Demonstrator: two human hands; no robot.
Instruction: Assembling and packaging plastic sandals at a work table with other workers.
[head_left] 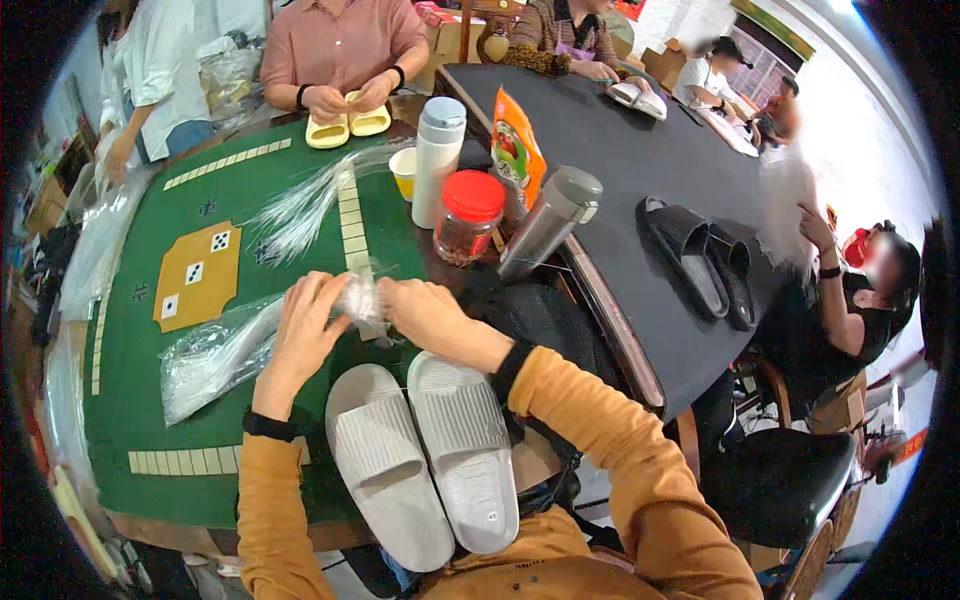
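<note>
Both hands pinch clear bag [225,350], long axis probably leftward.

2 arms come up from bottom edge, both in orange-yellow sleeves with black cuffs at wrists. Left hand [305,325] raised, back of hand up, fingers [322,292] bent and pinched shut. Right hand [425,315] just beside it, fingers curled in toward left hand. Hands close, almost touching. Right elbow bent far out to side; left forearm points nearly straight up.
</note>
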